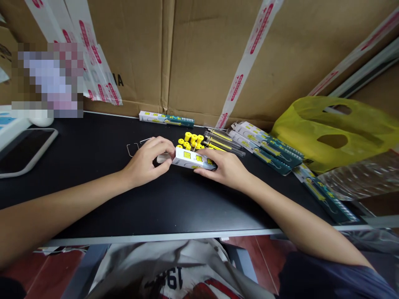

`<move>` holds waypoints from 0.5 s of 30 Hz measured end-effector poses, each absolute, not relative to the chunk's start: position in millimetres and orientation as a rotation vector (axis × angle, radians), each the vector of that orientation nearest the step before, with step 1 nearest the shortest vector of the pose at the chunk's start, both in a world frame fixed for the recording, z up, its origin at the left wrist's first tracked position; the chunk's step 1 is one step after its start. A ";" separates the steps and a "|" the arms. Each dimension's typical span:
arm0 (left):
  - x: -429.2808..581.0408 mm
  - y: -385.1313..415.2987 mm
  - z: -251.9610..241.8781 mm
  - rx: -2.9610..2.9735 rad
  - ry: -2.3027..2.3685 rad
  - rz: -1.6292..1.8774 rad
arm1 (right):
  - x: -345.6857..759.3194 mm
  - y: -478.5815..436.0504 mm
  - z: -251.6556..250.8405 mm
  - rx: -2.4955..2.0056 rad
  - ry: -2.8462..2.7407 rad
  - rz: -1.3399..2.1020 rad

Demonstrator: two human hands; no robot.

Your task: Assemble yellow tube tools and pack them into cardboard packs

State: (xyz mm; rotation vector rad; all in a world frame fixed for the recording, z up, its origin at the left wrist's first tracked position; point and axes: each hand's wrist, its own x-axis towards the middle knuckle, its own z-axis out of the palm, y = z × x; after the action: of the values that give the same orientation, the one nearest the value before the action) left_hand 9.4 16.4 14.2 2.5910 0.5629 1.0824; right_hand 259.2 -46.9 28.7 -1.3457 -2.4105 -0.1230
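A slim printed cardboard box [188,156], white with yellow-backed lettering, lies sideways between my two hands just above the black tabletop. My right hand [225,165] is closed around its right end, thumb on the near side. At the opposite end, the thumb and fingers of my left hand [152,160] pinch the white end flap [162,158]. Just behind the box sit several yellow plastic knobs [193,138] in a cluster. Clear plastic sleeves with yellow-handled pieces [222,142] lie to their right. Bent metal wire [133,145] rests beyond my left hand.
Another matching box [166,119] lies along the back edge. More boxes [264,145] are piled to the right, beside a yellow plastic bag [330,128] and a clear plastic bottle [363,178]. A phone [26,151] lies at left. Cardboard [199,54] stands behind the black table [174,207].
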 end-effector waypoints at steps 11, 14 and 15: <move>7.3 16.2 11.0 2.483 0.691 0.926 | 260.0 -45.9 26.5 -1.322 -2.450 -0.131; 6.8 14.6 11.3 2.348 0.704 0.948 | 258.1 -47.6 26.7 -1.290 -2.471 -0.149; 6.9 14.3 11.0 2.277 0.683 0.946 | 257.6 -47.9 26.8 -1.283 -2.476 -0.149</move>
State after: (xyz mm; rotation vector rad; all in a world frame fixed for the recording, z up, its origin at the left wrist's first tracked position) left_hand 6.9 14.3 11.0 2.2772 0.6826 0.9458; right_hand 257.6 -47.9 26.8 -1.2828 -2.4759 -0.1490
